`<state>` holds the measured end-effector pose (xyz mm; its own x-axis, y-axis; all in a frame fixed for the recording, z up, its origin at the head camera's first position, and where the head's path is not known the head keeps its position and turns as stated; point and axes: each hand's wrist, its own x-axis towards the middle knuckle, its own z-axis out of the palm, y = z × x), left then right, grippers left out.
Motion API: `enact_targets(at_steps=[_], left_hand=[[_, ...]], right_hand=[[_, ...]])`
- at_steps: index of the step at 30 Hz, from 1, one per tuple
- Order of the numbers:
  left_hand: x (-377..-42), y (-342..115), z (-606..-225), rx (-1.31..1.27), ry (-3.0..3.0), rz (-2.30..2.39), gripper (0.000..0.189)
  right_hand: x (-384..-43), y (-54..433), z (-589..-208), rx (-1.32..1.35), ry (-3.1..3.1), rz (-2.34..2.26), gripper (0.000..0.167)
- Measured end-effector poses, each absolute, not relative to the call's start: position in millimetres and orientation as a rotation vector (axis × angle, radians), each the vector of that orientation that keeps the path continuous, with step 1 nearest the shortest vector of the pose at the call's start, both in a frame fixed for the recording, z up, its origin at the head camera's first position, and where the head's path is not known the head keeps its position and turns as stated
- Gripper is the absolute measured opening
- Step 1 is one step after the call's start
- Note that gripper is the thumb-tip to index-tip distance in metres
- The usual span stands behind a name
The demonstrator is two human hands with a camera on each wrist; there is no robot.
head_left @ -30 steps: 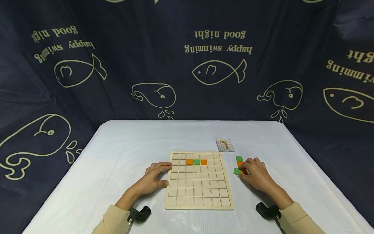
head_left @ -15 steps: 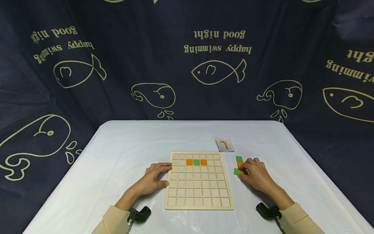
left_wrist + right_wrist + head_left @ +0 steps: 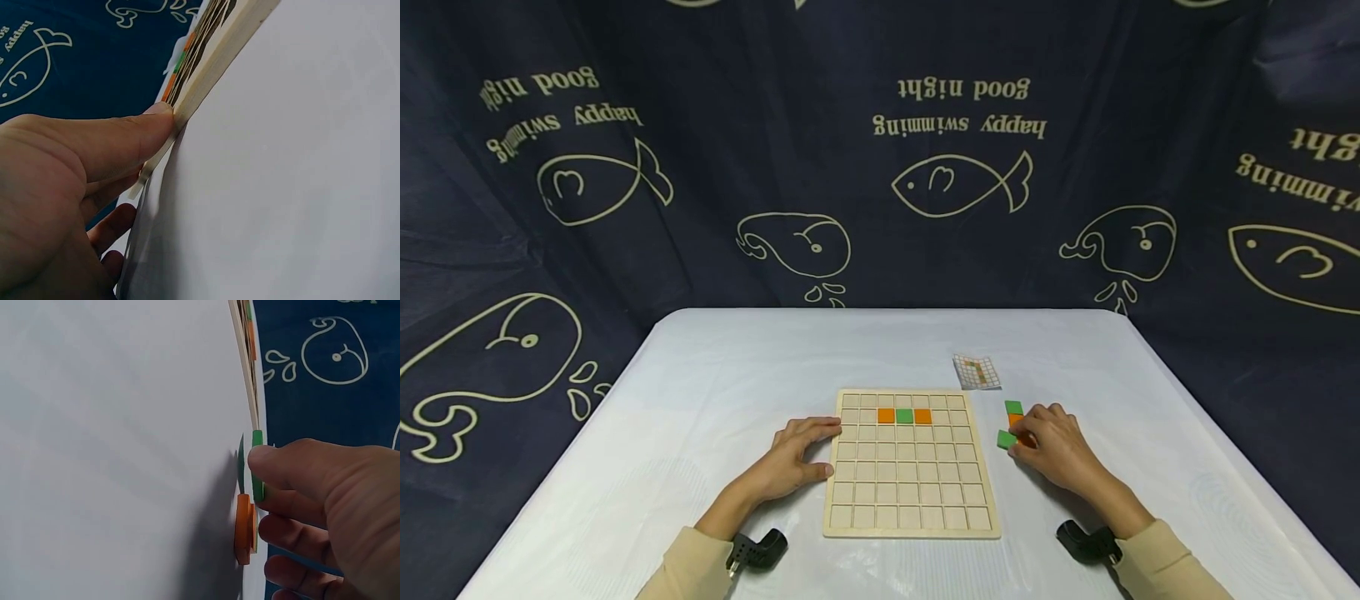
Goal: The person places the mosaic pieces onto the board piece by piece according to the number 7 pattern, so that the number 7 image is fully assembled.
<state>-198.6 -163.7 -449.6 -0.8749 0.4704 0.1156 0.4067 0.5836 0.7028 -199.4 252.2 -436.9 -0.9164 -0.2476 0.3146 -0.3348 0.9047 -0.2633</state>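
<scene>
My left hand (image 3: 792, 458) rests at the left edge of a square wooden grid board (image 3: 907, 472). In the left wrist view its thumb (image 3: 140, 134) touches the board's side. One row of the board bears two orange tiles with a green tile (image 3: 904, 416) between them. Right of the board, my right hand (image 3: 1056, 443) pinches another green tile (image 3: 258, 492) between thumb and index finger. A shadow beside that tile suggests it is lifted off the table. Close to the fingers lie orange tiles (image 3: 242, 530), partly covered by the hand, and a further green tile (image 3: 1013, 407).
A small paper card (image 3: 977, 372) printed with a coloured grid pattern lies behind the board's far right corner. White cloth covers the table (image 3: 760, 358). A dark curtain (image 3: 880, 275) with fish and whale drawings hangs behind it. Each wrist wears a black camera (image 3: 760, 550).
The green tile in my right hand has shifted slightly left, and the right fingers moved a little with it. My left hand and the board have stayed in place.
</scene>
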Motion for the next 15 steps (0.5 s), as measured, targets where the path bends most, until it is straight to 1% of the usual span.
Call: enact_targets(at_steps=[15], left_hand=[[-198.9, -163.6, -450.4, 0.746, 2.712, 1.183, 0.057]], right_hand=[[-202.4, 236.5, -431.3, 0.521, -2.767, 0.489, 0.019]])
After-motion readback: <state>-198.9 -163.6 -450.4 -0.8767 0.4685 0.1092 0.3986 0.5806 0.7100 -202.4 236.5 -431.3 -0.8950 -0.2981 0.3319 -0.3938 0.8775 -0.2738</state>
